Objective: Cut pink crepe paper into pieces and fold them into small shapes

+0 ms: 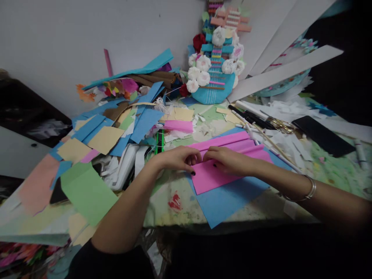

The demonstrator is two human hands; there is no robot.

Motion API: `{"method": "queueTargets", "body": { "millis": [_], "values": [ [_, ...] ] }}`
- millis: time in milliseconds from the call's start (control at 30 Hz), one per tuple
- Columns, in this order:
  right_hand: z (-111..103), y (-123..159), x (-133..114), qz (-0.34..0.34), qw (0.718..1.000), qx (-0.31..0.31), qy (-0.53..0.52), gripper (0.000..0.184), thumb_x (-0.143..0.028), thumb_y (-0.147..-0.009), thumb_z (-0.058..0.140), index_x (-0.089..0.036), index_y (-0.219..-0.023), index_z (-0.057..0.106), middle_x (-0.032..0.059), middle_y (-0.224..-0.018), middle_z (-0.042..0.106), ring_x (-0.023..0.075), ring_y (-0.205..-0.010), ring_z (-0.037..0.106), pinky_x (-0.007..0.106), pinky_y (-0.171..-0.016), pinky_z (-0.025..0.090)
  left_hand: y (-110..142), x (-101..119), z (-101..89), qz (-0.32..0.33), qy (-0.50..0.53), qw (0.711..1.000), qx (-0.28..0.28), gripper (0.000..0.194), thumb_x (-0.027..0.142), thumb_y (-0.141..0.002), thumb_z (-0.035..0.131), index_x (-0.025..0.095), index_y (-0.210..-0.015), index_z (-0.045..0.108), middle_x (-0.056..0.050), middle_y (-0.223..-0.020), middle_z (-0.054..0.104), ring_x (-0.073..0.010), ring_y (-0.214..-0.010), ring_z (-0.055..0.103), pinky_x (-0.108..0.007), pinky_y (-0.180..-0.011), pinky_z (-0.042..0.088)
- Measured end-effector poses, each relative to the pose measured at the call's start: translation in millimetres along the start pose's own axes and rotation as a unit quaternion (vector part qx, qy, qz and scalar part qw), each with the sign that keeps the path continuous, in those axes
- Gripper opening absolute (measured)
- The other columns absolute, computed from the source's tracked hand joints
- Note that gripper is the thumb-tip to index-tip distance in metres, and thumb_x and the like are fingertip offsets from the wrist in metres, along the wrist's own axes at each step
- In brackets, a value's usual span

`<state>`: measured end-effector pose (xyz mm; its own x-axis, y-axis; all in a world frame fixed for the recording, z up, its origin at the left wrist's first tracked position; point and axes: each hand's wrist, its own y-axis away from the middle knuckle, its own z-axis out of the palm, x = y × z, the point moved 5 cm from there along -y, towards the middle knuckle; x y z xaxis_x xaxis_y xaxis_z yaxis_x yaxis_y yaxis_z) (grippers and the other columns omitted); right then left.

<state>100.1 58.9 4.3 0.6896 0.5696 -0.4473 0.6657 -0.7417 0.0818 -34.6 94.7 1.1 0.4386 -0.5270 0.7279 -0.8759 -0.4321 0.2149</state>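
Note:
A pink sheet of paper (215, 179) lies over a blue sheet (232, 201) near the table's front edge. Raised folds run along the back part of the pink sheet. My left hand (181, 158) has its fingers curled at the sheet's left end, the thumb resting on the near panel. Close beside it, my right hand (226, 159) grips a fold from above, fingers bent and thumb on the paper. The fingertips of both hands are partly hidden in the fold. A silver bangle (310, 190) circles my right wrist.
Paper scraps and a green sheet (87, 192) cover the left side. A blue paper guitar (215, 87) with white flowers leans at the back wall. Pens (255, 120), gold scissors (280, 124) and a black phone (322, 135) lie to the right.

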Motion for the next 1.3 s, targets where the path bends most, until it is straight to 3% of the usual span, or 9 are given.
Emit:
{"method": "queueTargets", "body": {
  "millis": [100,233,467,633,767,933,1033,1100,1300],
  "values": [
    [2,2,1,0.006,1.000,0.007,0.000,0.042,0.004,-0.072,0.044,-0.013,-0.107,0.062,0.0128,-0.104,0.059,0.0209,-0.094,0.057,0.031,-0.081,0.043,-1,-2,-0.4,-0.004,0.002,1.000,0.020,0.013,0.020,-0.077,0.056,0.016,-0.090,0.059,-0.002,-0.080,0.059,-0.0113,-0.068,0.052,-0.022,-0.062,0.041],
    [3,2,3,0.021,1.000,0.016,-0.001,0.043,0.005,-0.070,0.046,-0.013,-0.107,0.062,0.0118,-0.103,0.062,0.0199,-0.092,0.059,0.029,-0.078,0.044,-4,-3,2.1,-0.018,-0.012,0.999,0.034,0.008,0.018,-0.076,0.057,0.016,-0.083,0.060,0.001,-0.069,0.057,-0.0105,-0.061,0.050,-0.022,-0.056,0.037],
    [1,-2,9,0.048,0.998,0.035,0.009,0.045,0.004,-0.064,0.051,-0.013,-0.105,0.061,0.0046,-0.085,0.068,0.0149,-0.073,0.060,0.022,-0.061,0.040,-9,-2,5.5,-0.047,-0.066,0.995,0.061,0.002,0.016,-0.073,0.058,0.017,-0.075,0.060,0.002,-0.063,0.054,-0.0110,-0.058,0.047,-0.023,-0.054,0.031],
    [4,2,8,0.036,0.994,0.077,0.071,0.035,-0.001,-0.067,0.055,-0.011,-0.101,0.062,0.0111,-0.095,0.064,0.0216,-0.089,0.055,0.028,-0.073,0.040,-11,-4,7.6,-0.062,-0.093,0.991,0.072,0.005,0.015,-0.072,0.058,0.018,-0.076,0.060,0.002,-0.063,0.056,-0.0114,-0.058,0.048,-0.023,-0.054,0.030],
    [12,14,2,0.029,0.984,0.115,0.134,0.020,-0.007,-0.079,0.051,-0.009,-0.095,0.064,0.0147,-0.093,0.060,0.0261,-0.091,0.049,0.035,-0.078,0.038,-12,-5,8.0,-0.066,-0.109,0.989,0.081,0.004,0.016,-0.072,0.059,0.018,-0.075,0.059,0.003,-0.064,0.057,-0.0115,-0.059,0.049,-0.022,-0.053,0.031],
    [27,35,-16,0.013,0.977,0.123,0.172,0.023,-0.019,-0.090,0.045,-0.010,-0.103,0.063,0.0160,-0.101,0.061,0.0263,-0.093,0.050,0.038,-0.082,0.039,-11,-3,7.0,-0.068,-0.130,0.985,0.093,0.019,0.017,-0.072,0.061,0.019,-0.091,0.058,0.004,-0.065,0.056,-0.0129,-0.062,0.051,-0.022,-0.056,0.035],
    [30,47,-24,-0.005,0.975,0.119,0.187,0.047,-0.042,-0.088,0.052,-0.009,-0.121,0.055,0.0193,-0.115,0.057,0.0312,-0.107,0.047,0.044,-0.090,0.037,-11,-1,6.9,-0.061,-0.152,0.982,0.094,0.035,0.018,-0.073,0.062,0.020,-0.108,0.057,0.002,-0.074,0.058,-0.0145,-0.069,0.054,-0.023,-0.062,0.039],
    [31,53,-27,-0.019,0.974,0.105,0.202,0.060,-0.049,-0.085,0.054,-0.010,-0.130,0.048,0.0204,-0.125,0.053,0.0332,-0.114,0.045,0.047,-0.095,0.035,-11,-1,7.2,-0.058,-0.174,0.978,0.097,0.045,0.020,-0.075,0.063,0.022,-0.120,0.055,-0.002,-0.086,0.057,-0.0165,-0.079,0.055,-0.025,-0.072,0.042],
    [30,57,-31,-0.058,0.962,0.086,0.252,0.045,-0.035,-0.092,0.046,-0.012,-0.130,0.047,0.0193,-0.125,0.054,0.0326,-0.114,0.047,0.050,-0.095,0.033,-8,-3,10.7,-0.085,-0.247,0.959,0.110,0.041,0.034,-0.086,0.054,0.037,-0.127,0.053,-0.004,-0.096,0.045,-0.0197,-0.090,0.054,-0.030,-0.081,0.043]
  ]
}}
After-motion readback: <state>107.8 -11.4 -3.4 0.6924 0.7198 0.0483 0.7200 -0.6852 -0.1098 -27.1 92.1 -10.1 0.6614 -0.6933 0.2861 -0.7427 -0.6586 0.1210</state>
